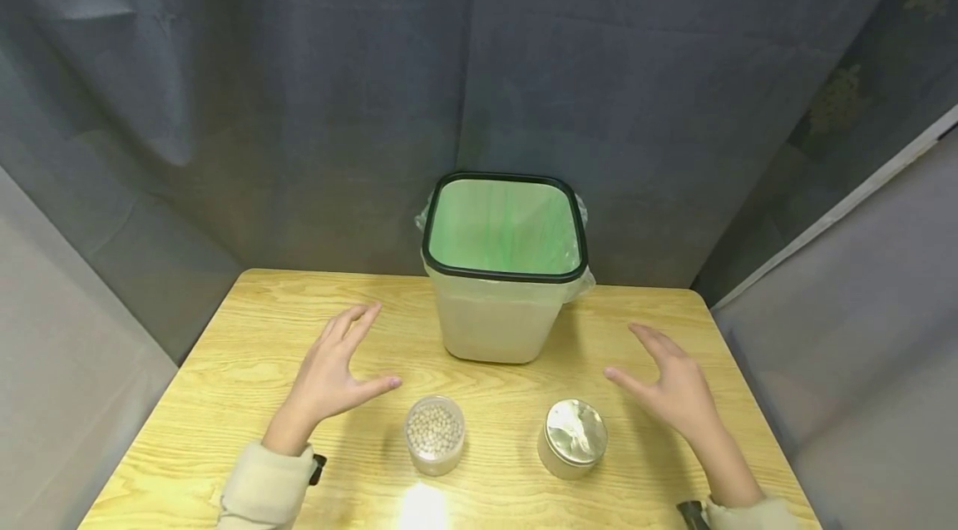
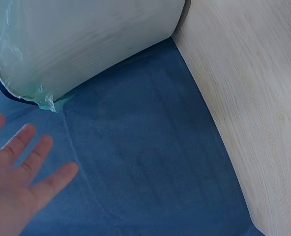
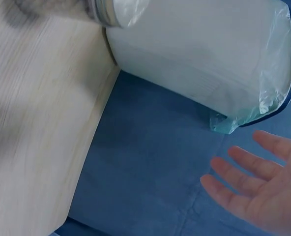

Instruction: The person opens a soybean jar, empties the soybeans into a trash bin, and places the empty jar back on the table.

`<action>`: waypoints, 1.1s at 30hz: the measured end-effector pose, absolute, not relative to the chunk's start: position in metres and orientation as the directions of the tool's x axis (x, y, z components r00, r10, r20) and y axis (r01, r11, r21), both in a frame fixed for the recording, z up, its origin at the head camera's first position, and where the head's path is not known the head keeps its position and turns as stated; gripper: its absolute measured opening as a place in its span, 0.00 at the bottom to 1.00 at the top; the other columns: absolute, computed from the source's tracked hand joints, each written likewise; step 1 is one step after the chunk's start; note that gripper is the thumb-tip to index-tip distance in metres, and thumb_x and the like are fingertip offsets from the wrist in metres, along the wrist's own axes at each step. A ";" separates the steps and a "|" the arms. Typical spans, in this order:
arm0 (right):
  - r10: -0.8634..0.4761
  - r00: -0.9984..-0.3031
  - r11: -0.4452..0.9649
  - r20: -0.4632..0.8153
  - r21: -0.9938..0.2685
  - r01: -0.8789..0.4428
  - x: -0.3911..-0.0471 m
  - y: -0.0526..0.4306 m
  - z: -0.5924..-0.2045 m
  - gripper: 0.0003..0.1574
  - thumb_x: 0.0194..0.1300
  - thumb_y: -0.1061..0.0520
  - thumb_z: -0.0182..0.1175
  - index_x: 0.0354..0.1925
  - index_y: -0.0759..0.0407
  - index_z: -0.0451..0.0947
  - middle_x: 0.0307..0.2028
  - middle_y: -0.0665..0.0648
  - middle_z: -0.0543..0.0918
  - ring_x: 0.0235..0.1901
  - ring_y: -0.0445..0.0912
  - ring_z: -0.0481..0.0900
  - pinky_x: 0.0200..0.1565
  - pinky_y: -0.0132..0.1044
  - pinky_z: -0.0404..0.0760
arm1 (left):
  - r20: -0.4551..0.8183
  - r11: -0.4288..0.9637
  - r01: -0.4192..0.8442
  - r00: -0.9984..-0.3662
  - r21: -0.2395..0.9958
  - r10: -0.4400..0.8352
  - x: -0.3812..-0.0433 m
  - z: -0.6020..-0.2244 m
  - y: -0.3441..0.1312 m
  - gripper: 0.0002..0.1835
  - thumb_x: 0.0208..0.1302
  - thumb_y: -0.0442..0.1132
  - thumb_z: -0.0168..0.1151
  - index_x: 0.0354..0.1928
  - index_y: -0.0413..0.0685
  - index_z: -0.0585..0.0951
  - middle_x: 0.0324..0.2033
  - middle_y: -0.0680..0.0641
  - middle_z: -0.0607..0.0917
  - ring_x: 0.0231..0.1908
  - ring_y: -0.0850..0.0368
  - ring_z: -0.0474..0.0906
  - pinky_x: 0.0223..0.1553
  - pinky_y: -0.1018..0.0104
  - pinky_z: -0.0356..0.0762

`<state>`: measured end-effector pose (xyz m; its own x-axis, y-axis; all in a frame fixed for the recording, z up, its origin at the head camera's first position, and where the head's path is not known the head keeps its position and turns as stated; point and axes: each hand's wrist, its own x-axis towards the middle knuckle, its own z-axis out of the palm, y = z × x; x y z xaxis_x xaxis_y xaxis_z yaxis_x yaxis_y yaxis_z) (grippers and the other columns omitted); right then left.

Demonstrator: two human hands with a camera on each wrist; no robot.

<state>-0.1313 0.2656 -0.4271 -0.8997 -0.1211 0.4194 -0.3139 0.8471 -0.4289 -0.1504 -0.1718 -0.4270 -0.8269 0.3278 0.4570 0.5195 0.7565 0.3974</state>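
Note:
My left hand (image 1: pixel 328 376) hovers over the left part of the table, fingers extended and thumb spread, holding nothing. To the right of its thumb stands a clear round jar (image 1: pixel 434 436) filled with small pale beads. My right hand (image 1: pixel 674 393) is held over the right side with fingers spread, also holding nothing. Left of it and nearer the front is a round container with a shiny metal lid (image 1: pixel 575 434). Between and behind the hands stands a whitish bin (image 1: pixel 494 314) with a black rim and a green plastic liner. Both wrist views show spread fingers apart from the bin.
A light wooden table (image 1: pixel 224 397) carries these things. Dark grey-blue curtain (image 1: pixel 337 97) hangs right behind its back edge. Paler fabric panels (image 1: pixel 846 305) flank the table. Liner plastic (image 3: pixel 229 123) pokes out below the bin's rim.

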 end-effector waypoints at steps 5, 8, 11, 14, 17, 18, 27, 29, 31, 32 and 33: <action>-0.133 -0.918 0.835 0.374 -0.457 -0.307 -0.130 0.262 -0.432 0.45 0.47 0.43 0.69 0.57 0.66 0.69 0.54 0.68 0.72 0.53 0.64 0.68 0.51 0.58 0.66 | 0.459 0.739 0.539 -0.818 0.403 0.346 -0.149 -0.430 -0.168 0.52 0.38 0.60 0.71 0.67 0.51 0.61 0.59 0.43 0.67 0.57 0.44 0.63 0.49 0.43 0.68; -0.141 -0.941 0.815 0.309 -0.503 -0.288 -0.128 0.261 -0.438 0.46 0.48 0.42 0.68 0.59 0.65 0.67 0.56 0.69 0.70 0.55 0.65 0.66 0.51 0.60 0.66 | 0.453 0.724 0.550 -0.816 0.416 0.360 -0.147 -0.430 -0.164 0.52 0.38 0.60 0.71 0.67 0.51 0.61 0.60 0.43 0.66 0.58 0.44 0.62 0.50 0.42 0.67; -0.160 -0.952 0.788 0.261 -0.548 -0.282 -0.126 0.260 -0.449 0.46 0.49 0.42 0.68 0.60 0.64 0.66 0.57 0.70 0.69 0.55 0.66 0.66 0.49 0.61 0.67 | 0.447 0.709 0.561 -0.813 0.427 0.374 -0.145 -0.432 -0.160 0.52 0.38 0.60 0.71 0.67 0.51 0.61 0.60 0.42 0.66 0.58 0.43 0.62 0.50 0.42 0.67; -0.182 -0.953 0.758 0.240 -0.583 -0.292 -0.123 0.259 -0.460 0.46 0.48 0.44 0.69 0.60 0.64 0.66 0.57 0.70 0.69 0.53 0.67 0.67 0.45 0.59 0.72 | 0.447 0.696 0.575 -0.806 0.431 0.389 -0.144 -0.434 -0.154 0.52 0.37 0.61 0.71 0.66 0.50 0.62 0.60 0.42 0.66 0.58 0.43 0.62 0.49 0.42 0.67; -0.198 -0.958 0.737 0.208 -0.613 -0.286 -0.121 0.259 -0.471 0.46 0.48 0.46 0.69 0.60 0.64 0.65 0.56 0.70 0.69 0.51 0.66 0.69 0.40 0.56 0.76 | 0.452 0.676 0.596 -0.792 0.433 0.409 -0.144 -0.436 -0.148 0.52 0.37 0.61 0.71 0.66 0.49 0.62 0.60 0.44 0.66 0.57 0.45 0.63 0.49 0.43 0.69; -0.204 -0.959 0.731 0.199 -0.620 -0.284 -0.120 0.260 -0.473 0.46 0.47 0.46 0.70 0.61 0.64 0.65 0.56 0.70 0.69 0.51 0.66 0.70 0.40 0.55 0.76 | 0.456 0.668 0.605 -0.787 0.434 0.416 -0.144 -0.436 -0.146 0.52 0.37 0.61 0.71 0.66 0.49 0.63 0.60 0.44 0.67 0.57 0.45 0.63 0.49 0.43 0.68; -0.304 -0.944 0.624 0.124 -0.723 -0.296 -0.113 0.271 -0.507 0.52 0.45 0.49 0.71 0.64 0.66 0.60 0.59 0.71 0.66 0.51 0.68 0.67 0.39 0.57 0.76 | 0.452 0.593 0.647 -0.761 0.479 0.466 -0.142 -0.440 -0.126 0.51 0.38 0.58 0.72 0.66 0.46 0.63 0.60 0.44 0.67 0.59 0.46 0.62 0.52 0.44 0.67; -0.334 -0.937 0.597 0.104 -0.746 -0.296 -0.111 0.274 -0.515 0.53 0.45 0.50 0.72 0.64 0.66 0.59 0.59 0.72 0.64 0.52 0.69 0.66 0.40 0.58 0.75 | 0.449 0.576 0.654 -0.756 0.489 0.477 -0.142 -0.441 -0.122 0.51 0.38 0.57 0.72 0.66 0.46 0.63 0.60 0.44 0.67 0.59 0.46 0.63 0.51 0.45 0.68; -0.360 -0.929 0.574 0.083 -0.766 -0.291 -0.109 0.277 -0.522 0.54 0.44 0.51 0.72 0.64 0.65 0.58 0.60 0.72 0.63 0.52 0.69 0.65 0.42 0.61 0.73 | 0.446 0.561 0.663 -0.748 0.496 0.490 -0.141 -0.442 -0.117 0.51 0.39 0.57 0.72 0.66 0.48 0.62 0.60 0.45 0.67 0.59 0.46 0.63 0.50 0.45 0.69; -0.368 -0.927 0.560 0.068 -0.780 -0.280 -0.108 0.278 -0.526 0.55 0.43 0.51 0.73 0.65 0.64 0.57 0.61 0.72 0.62 0.53 0.70 0.64 0.44 0.64 0.70 | 0.446 0.554 0.669 -0.743 0.496 0.498 -0.141 -0.442 -0.115 0.51 0.39 0.57 0.72 0.67 0.49 0.62 0.60 0.45 0.67 0.58 0.46 0.63 0.49 0.45 0.70; -0.376 -0.925 0.549 0.056 -0.791 -0.271 -0.108 0.279 -0.529 0.56 0.43 0.51 0.73 0.65 0.63 0.57 0.61 0.72 0.60 0.54 0.70 0.63 0.45 0.66 0.68 | 0.447 0.550 0.675 -0.738 0.492 0.505 -0.141 -0.442 -0.113 0.51 0.39 0.59 0.71 0.67 0.50 0.61 0.60 0.46 0.67 0.58 0.47 0.63 0.49 0.45 0.70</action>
<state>-0.1077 0.2788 -0.5287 -0.9249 -0.3760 0.0557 -0.2708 0.5489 -0.7908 -0.1410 -0.1129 -0.4417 -0.7382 0.5054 0.4467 0.6745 0.5504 0.4920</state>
